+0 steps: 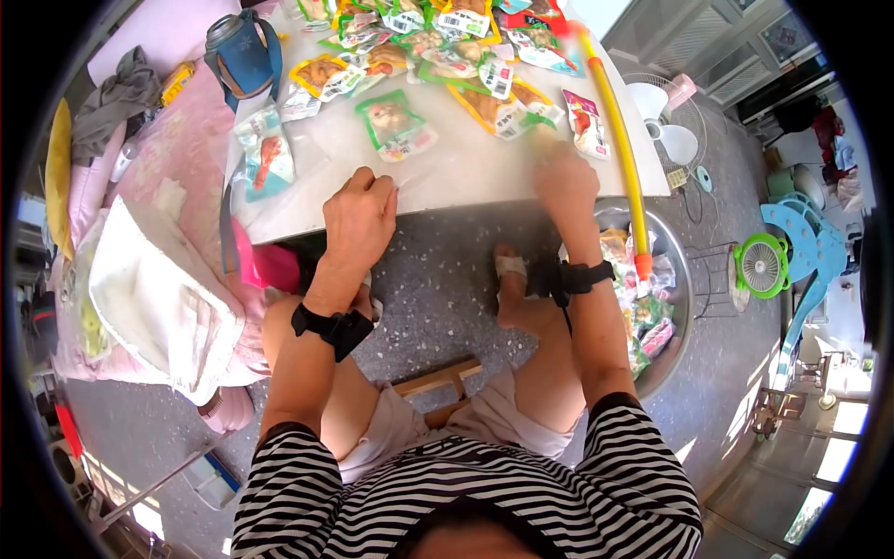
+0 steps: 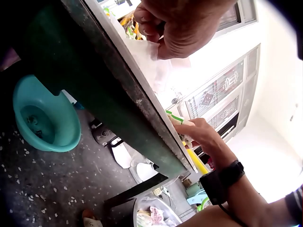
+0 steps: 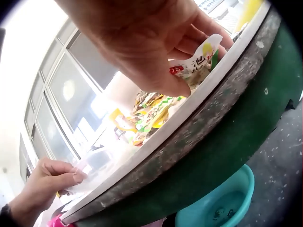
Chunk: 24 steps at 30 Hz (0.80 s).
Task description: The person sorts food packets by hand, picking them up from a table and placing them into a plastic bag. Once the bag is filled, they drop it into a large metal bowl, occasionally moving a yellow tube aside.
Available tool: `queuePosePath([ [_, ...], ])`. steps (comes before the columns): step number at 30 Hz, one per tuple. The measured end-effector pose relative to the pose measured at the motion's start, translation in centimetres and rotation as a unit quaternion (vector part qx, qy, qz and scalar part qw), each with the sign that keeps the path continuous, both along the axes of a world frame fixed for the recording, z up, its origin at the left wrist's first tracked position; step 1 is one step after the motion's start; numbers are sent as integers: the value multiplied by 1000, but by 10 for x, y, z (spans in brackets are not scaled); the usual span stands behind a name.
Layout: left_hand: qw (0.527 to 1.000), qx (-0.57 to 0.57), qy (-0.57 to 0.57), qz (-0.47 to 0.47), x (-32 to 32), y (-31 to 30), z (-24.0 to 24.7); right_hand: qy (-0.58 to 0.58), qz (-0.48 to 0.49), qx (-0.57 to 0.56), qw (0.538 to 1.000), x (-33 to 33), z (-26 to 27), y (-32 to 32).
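My left hand (image 1: 358,219) is at the near edge of the white table (image 1: 447,186). Its thumb and fingers pinch the edge of a clear plastic bag (image 3: 97,165), best seen in the right wrist view. At the table's right side, my right hand (image 1: 568,191) is blurred in the head view. In the right wrist view it grips a small food packet (image 3: 194,66) with printed characters and a green edge between thumb and fingers. A green-edged packet (image 1: 393,126) lies between the hands, and a blue-white one (image 1: 265,154) lies to the left.
Many snack packets (image 1: 419,42) are heaped at the table's far side. A yellow stick (image 1: 615,121) runs along its right edge, over a metal basin (image 1: 684,317) of packets. A blue flask (image 1: 244,61) stands at the left corner. Under the table sits a teal tub (image 2: 47,118).
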<state>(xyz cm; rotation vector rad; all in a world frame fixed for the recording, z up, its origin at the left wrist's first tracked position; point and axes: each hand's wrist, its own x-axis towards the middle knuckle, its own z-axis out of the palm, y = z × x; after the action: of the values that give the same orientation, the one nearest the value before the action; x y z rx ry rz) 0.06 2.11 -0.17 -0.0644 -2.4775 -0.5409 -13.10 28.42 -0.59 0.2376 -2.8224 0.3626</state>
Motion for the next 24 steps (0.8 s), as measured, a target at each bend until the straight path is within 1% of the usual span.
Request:
queuePosePath([
  [1,1000,3,3,1,0,0,1,-4,2,-77,997,1,9,5],
  [3,1000,11,11,3,0,1,4,-11,7,-226,974,8,33,14],
  [4,1000,21,15,0,-1,2,4,-59,48,-344,936,12,40,15],
  [5,999,30,18,-2,-1,3,3,-109,89,-456,879,17,44,14],
  [6,999,37,19,-4,-1,4,3,-160,126,-559,804,22,45,13],
  [8,999,41,9,3,-1,4,3,-282,158,-586,743,26,43,9],
  [10,999,42,7,8,-1,1,1,-399,189,-600,668,31,42,2],
  [13,999,44,14,10,-3,-2,-3,-462,193,-567,654,46,40,-22],
  [15,999,39,7,4,-3,-3,-3,-486,179,-540,663,50,32,-35],
  [18,1000,10,7,6,-1,-2,-2,-458,111,-553,687,55,42,-50],
  [19,1000,-5,7,9,-1,-2,-1,-433,112,-616,648,49,26,-56],
  [20,1000,-18,8,13,0,-2,0,-423,114,-626,645,45,16,-54],
  [22,999,-37,17,16,0,0,1,-401,120,-645,640,42,16,-61],
  [24,998,-47,33,13,0,5,0,-415,133,-648,625,48,17,-71],
])
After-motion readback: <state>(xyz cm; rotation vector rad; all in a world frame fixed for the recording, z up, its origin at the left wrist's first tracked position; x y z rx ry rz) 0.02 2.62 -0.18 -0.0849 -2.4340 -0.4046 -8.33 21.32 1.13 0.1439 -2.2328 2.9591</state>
